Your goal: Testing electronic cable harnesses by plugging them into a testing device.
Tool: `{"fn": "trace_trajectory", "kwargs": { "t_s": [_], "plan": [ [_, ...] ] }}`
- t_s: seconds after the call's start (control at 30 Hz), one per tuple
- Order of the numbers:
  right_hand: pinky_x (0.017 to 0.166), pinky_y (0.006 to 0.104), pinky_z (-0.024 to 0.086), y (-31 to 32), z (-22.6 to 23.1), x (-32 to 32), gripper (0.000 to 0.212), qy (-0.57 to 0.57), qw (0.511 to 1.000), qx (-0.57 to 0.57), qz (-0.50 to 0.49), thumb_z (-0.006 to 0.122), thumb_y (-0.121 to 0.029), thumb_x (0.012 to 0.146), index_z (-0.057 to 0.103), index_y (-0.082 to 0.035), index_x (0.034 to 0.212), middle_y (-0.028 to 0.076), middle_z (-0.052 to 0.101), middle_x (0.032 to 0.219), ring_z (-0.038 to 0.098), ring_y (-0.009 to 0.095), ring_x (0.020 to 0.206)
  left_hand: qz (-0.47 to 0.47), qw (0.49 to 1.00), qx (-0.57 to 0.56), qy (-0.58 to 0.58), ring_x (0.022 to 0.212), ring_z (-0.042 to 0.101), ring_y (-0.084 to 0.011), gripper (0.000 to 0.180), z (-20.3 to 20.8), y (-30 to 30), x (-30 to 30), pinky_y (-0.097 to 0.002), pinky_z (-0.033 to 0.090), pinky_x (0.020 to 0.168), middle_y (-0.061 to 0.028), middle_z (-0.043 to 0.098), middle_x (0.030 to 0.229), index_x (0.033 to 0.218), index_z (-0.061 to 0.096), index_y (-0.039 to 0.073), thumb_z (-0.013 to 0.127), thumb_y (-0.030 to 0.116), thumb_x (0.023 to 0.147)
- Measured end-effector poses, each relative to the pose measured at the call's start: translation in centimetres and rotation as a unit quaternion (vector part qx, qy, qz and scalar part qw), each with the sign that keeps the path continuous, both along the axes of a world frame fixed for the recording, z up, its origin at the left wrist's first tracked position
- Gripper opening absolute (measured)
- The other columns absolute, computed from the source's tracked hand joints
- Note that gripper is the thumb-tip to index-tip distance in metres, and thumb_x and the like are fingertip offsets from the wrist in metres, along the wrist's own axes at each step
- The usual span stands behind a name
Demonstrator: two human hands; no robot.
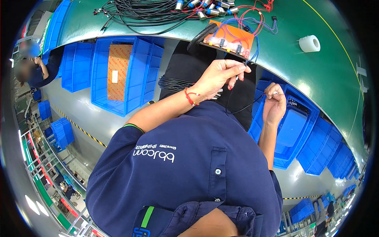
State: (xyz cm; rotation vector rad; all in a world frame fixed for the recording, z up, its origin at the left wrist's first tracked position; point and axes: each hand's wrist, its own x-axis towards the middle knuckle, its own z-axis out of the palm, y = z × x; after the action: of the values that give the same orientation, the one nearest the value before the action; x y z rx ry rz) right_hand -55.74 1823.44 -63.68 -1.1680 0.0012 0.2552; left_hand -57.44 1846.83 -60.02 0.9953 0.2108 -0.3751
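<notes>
My left hand (225, 74), with a red string bracelet on its wrist, is closed in a pinch on a thin black cable (245, 106) close to the bench edge. The cable loops down over my lap and rises to my right hand (274, 100). That hand is closed too, its fingertips on the cable's other end, where a short reddish wire shows. Just beyond my left hand sits an orange board (237, 36) with a row of small sockets, plus blue and red wires (256, 27). Across my lap lies a bundle of black cables (175, 83), partly hidden by my left forearm.
On the green bench (284, 19) lie a heap of black cables (136, 14) with silver-and-blue connectors (211, 12) and a white roll (309, 44). Blue bins (134, 79) stand below the bench on both sides. Another person (37, 73) is at the far left.
</notes>
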Motion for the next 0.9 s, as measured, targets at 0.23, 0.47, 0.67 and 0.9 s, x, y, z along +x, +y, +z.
{"fn": "trace_trajectory", "kwargs": {
  "t_s": [0.23, 0.47, 0.67, 0.9],
  "plan": [
    [0.070, 0.0271, 0.031, 0.5, 0.8, 0.0, 0.017, 0.036, 0.999, -0.007, -0.019, 0.043, -0.016, 0.078, 0.049, 0.000, 0.075, 0.005, 0.039, 0.074, 0.037, 0.015, 0.071, 0.064, 0.994, 0.081, -0.029, 0.053, 0.045, -0.0015, 0.025, 0.3, -1.1, -0.2, -0.0158, 0.035, 0.049, 0.0009, 0.061, 0.077, 0.107, 0.070, 0.002, 0.060, 0.022, 0.097],
    [0.071, 0.0270, 0.031, 0.5, 0.6, 0.2, 0.018, 0.027, 0.999, -0.005, -0.018, 0.042, -0.016, 0.078, 0.049, 0.000, 0.077, 0.006, 0.041, 0.075, 0.038, 0.015, 0.072, 0.117, 0.987, 0.098, -0.042, 0.050, 0.044, -0.0021, 0.023, -0.1, -1.8, 0.2, -0.0167, 0.034, 0.046, -0.0008, 0.063, 0.078, 0.106, 0.070, 0.002, 0.061, 0.022, 0.096],
    [0.067, 0.0285, 0.028, 0.3, 0.7, 0.6, 0.015, -0.010, 0.998, 0.024, -0.049, 0.042, -0.016, 0.082, 0.040, -0.007, 0.071, 0.004, 0.036, 0.069, 0.032, 0.014, 0.067, 0.092, 0.994, 0.049, -0.035, 0.051, 0.045, -0.0026, 0.023, -0.6, -1.1, 1.1, -0.0167, 0.035, 0.048, -0.0019, 0.064, 0.079, 0.104, 0.069, 0.002, 0.060, 0.021, 0.097],
    [0.064, 0.0285, 0.027, -2.0, 1.1, 0.6, 0.016, -0.011, 0.991, 0.062, -0.122, 0.045, -0.016, 0.083, 0.037, -0.009, 0.071, 0.002, 0.034, 0.068, 0.031, 0.013, 0.064, 0.006, 0.999, 0.038, -0.030, 0.053, 0.047, -0.0022, 0.033, 1.0, 0.0, 1.5, -0.0186, 0.039, 0.049, -0.0019, 0.063, 0.080, 0.106, 0.068, -0.001, 0.054, 0.028, 0.100]
  ]
}}
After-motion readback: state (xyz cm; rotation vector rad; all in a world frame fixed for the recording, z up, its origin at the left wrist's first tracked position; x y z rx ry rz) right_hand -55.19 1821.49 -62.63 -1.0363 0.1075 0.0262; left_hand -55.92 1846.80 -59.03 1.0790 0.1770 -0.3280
